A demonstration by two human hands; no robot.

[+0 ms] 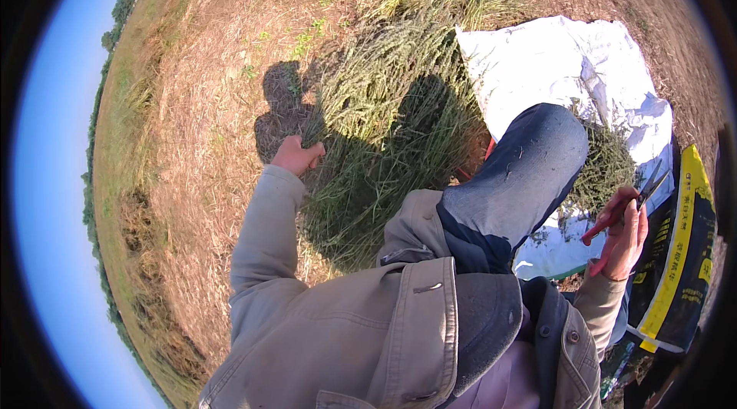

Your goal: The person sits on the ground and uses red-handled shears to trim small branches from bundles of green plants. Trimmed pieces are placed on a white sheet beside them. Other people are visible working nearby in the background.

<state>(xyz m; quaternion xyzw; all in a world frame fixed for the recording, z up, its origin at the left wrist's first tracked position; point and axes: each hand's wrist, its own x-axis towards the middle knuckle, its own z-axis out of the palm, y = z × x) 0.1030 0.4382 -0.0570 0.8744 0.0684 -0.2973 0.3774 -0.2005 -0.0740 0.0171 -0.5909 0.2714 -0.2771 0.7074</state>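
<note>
My left hand (298,155) is at the left edge of a large heap of cut green stalks (397,98), its fingers curled by some stalk ends; whether it grips any is not plain. On the right, my right hand (622,230) holds scissors (645,194) with red handles, their pointed blades parted and directed up and away from me. Beyond that hand, a pile of short green clippings (604,164) lies on a white woven sheet or sack (553,60). My knee in dark blue trousers (518,161) comes between the stalks and the clippings.
A black and yellow printed sack (676,259) lies at the right beside my right hand. Something red (490,148) shows partly behind my knee. Dry straw-covered ground (201,121) surrounds the heap, with shadows falling over it. A tree line and sky are at the far left.
</note>
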